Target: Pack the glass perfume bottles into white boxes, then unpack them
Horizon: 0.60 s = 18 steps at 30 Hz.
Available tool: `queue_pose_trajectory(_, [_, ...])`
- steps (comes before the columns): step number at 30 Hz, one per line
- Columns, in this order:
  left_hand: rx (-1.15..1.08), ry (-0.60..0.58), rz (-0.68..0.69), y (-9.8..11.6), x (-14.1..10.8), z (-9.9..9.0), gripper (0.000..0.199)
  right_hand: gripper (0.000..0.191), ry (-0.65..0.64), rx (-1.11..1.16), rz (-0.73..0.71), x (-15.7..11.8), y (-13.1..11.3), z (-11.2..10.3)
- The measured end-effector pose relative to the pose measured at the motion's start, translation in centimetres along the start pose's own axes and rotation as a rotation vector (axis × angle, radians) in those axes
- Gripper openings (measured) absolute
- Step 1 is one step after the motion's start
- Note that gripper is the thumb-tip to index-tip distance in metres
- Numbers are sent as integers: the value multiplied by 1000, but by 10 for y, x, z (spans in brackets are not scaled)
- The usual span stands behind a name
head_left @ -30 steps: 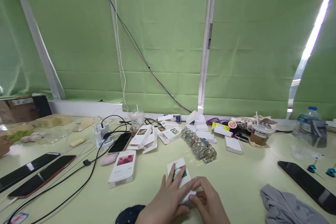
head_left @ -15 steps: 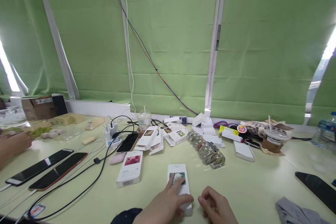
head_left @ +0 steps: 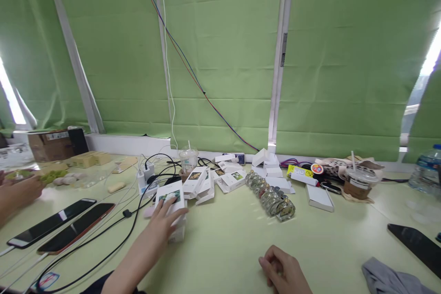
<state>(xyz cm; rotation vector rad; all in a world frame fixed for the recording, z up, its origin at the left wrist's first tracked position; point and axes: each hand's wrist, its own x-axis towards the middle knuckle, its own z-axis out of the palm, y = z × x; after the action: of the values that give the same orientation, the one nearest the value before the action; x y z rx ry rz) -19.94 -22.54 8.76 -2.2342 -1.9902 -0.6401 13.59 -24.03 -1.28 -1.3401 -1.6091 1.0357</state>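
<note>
My left hand point(head_left: 164, 220) grips a white box with a white-flower picture point(head_left: 170, 192), over another white box point(head_left: 177, 233) that is mostly hidden beneath it. Near the front of the table, my right hand point(head_left: 280, 266) rests with its fingers curled and nothing seen in them. Several white picture boxes point(head_left: 206, 186) lie in a loose group beyond my left hand. To their right runs a row of clear-wrapped coiled items point(head_left: 270, 195). A flat white box point(head_left: 319, 197) lies farther right.
Two phones point(head_left: 51, 223) and looping cables point(head_left: 132, 220) lie at left, near another person's hands point(head_left: 20, 190). Drink cups point(head_left: 358, 181) point(head_left: 189, 158) stand toward the back. At right are a grey cloth point(head_left: 389, 278), a dark flat object point(head_left: 415, 248) and a bottle point(head_left: 427, 170).
My left hand has carried the white-flower box left from the table's front middle to over the box that showed a pink-red picture. My right hand has hardly moved.
</note>
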Motion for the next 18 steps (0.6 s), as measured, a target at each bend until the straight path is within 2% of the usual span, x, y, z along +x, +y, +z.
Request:
queue_pose_trajectory(2, [24,-63,-6,-9,1,-1,33,53,2,0,3,1,0,0])
queue_pose_trajectory(5, [80,-131,-45,-3,3,2,30,53,5,1,1,2,2,0])
queue_pose_trajectory(8, [250,-138,-136,14,5,4,32,51,9,0,-11,2,2,0])
queue_pose_trajectory(10, [333,-147,-144,22,7,5,32,50,4,-2,-16,2,2,0])
queue_pose_trajectory(14, [383,-129,-155,21,6,7,29,49,-5,0,-18,2,2,-1])
queue_pose_trajectory(18, [374,-93,-208,18,10,11,41,47,-4,-20,-30,3,2,-1])
